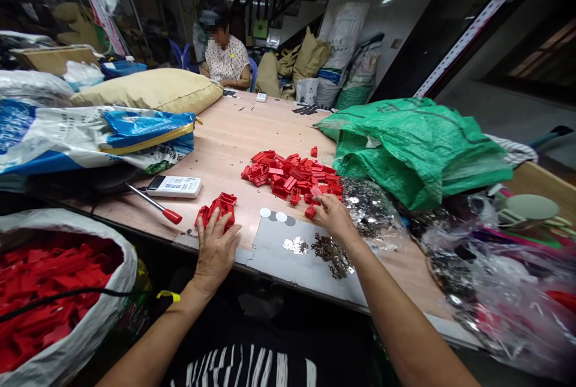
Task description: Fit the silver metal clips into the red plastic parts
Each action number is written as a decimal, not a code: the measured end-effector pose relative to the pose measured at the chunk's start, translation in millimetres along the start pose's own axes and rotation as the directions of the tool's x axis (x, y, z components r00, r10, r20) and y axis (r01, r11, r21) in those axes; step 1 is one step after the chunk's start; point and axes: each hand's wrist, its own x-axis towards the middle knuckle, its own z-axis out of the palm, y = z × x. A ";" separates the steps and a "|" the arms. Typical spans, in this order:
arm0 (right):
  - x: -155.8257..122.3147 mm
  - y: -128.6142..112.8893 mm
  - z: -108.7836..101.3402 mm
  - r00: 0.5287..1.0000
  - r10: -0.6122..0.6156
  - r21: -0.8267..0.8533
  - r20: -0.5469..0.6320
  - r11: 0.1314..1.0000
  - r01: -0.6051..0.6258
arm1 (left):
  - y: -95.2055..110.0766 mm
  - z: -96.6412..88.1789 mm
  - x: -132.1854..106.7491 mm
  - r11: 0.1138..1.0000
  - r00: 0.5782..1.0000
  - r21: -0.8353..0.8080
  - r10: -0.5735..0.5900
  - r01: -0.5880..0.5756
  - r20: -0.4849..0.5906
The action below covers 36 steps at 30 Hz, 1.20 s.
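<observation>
My left hand (216, 249) rests on a small cluster of red plastic parts (218, 210) at the near edge of the wooden table (234, 135), fingers curled over them. My right hand (333, 219) reaches to the near edge of a larger pile of red plastic parts (292, 176) and pinches one red piece (311, 212). Small heaps of silvery metal bits (330, 250) lie on a grey sheet (279, 255) between and just in front of my hands.
A white sack of red parts (54, 291) stands at lower left. A remote control (176, 186) and a red-tipped tool (157, 206) lie left of my hands. Filled bags (135, 90) line the left side, a green bag (414, 147) the right. Another person (225, 54) sits at the far end.
</observation>
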 end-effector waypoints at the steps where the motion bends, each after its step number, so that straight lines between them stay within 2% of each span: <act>1: -4.6 -3.4 -2.6 1.000 -0.008 0.028 -0.019 1.000 0.008 | 1.8 -0.1 -0.4 1.000 1.000 -0.006 -0.012 0.012 -0.010; 4: -27.1 -21.4 -12.0 0.999 -0.037 0.225 -0.008 0.974 0.038 | 11.1 -3.6 -2.0 0.995 0.997 -0.095 -0.043 0.037 -0.067; 6: -48.2 -38.9 -17.4 0.992 -0.084 0.395 0.099 0.918 0.038 | 22.1 -9.8 -2.1 0.962 0.993 -0.265 -0.082 0.058 -0.081; 8: -71.6 -58.6 -20.2 0.966 -0.164 0.500 0.198 0.865 0.044 | 36.5 -18.5 -0.8 0.838 0.984 -0.522 -0.178 0.159 0.015; 9: -83.1 -68.4 -20.6 0.949 -0.225 0.532 0.220 0.843 0.077 | 44.2 -23.2 0.2 0.713 0.962 -0.648 -0.240 0.268 0.133; 10: -94.0 -77.6 -20.5 0.933 -0.275 0.558 0.232 0.823 0.104 | 51.5 -27.6 1.3 0.534 0.914 -0.744 -0.284 0.402 0.290; 11: -103.8 -85.9 -20.1 0.912 -0.325 0.590 0.248 0.798 0.124 | 58.0 -31.4 2.1 0.317 0.845 -0.787 -0.287 0.529 0.452; 12: -112.1 -92.6 -19.6 0.889 -0.375 0.620 0.263 0.772 0.142 | 63.4 -34.4 2.6 0.116 0.763 -0.763 -0.240 0.636 0.600; 13: -118.8 -97.4 -19.1 0.869 -0.410 0.643 0.279 0.751 0.148 | 67.5 -36.3 2.6 -0.048 0.688 -0.704 -0.176 0.709 0.704; 14: -123.7 -99.8 -18.9 0.849 -0.438 0.664 0.296 0.733 0.147 | 70.3 -37.3 2.1 -0.165 0.630 -0.640 -0.116 0.751 0.768; 15: -126.6 -99.4 -19.1 0.837 -0.452 0.677 0.309 0.722 0.140 | 72.0 -37.5 1.2 -0.237 0.591 -0.591 -0.076 0.771 0.803; 16: -127.6 -96.0 -19.5 0.838 -0.444 0.677 0.317 0.725 0.128 | 72.9 -37.3 -0.1 -0.281 0.573 -0.566 -0.063 0.775 0.817; 17: -126.9 -89.7 -20.1 0.855 -0.412 0.660 0.315 0.742 0.114 | 73.2 -36.9 -1.6 -0.309 0.569 -0.561 -0.071 0.768 0.819; 19: -121.3 -70.0 -21.5 0.928 -0.266 0.554 0.261 0.828 0.081 | 73.4 -36.3 -4.3 -0.342 0.572 -0.570 -0.106 0.747 0.813; 21: -112.7 -45.6 -22.0 0.988 -0.075 0.329 0.132 0.944 0.028 | 74.1 -36.5 -5.8 -0.347 0.575 -0.582 -0.134 0.736 0.807; 22: -108.3 -33.9 -21.7 0.997 -0.009 0.196 0.077 0.981 -0.007 | 74.8 -36.8 -6.1 -0.338 0.581 -0.592 -0.145 0.731 0.801; 24: -100.8 -15.6 -20.2 0.998 0.054 -0.016 0.045 0.998 -0.053 | 76.6 -37.2 -5.8 -0.300 0.607 -0.625 -0.162 0.721 0.778; 26: -95.6 -6.7 -17.8 0.997 0.048 -0.127 0.068 0.991 -0.039 | 78.3 -37.1 -4.9 -0.258 0.636 -0.658 -0.174 0.707 0.751; 29: -90.6 -7.7 -14.3 0.992 0.025 -0.198 0.124 0.980 0.000 | 79.3 -35.6 -4.5 -0.228 0.653 -0.677 -0.179 0.700 0.735; 32: -86.0 -13.6 -12.6 0.982 0.059 -0.245 0.179 0.969 -0.014 | 78.3 -33.5 -6.2 -0.190 0.659 -0.684 -0.183 0.704 0.729; 36: -82.5 -14.0 -12.0 0.978 0.054 -0.259 0.201 0.966 -0.001 | 76.6 -31.6 -10.7 -0.060 0.693 -0.712 -0.187 0.699 0.696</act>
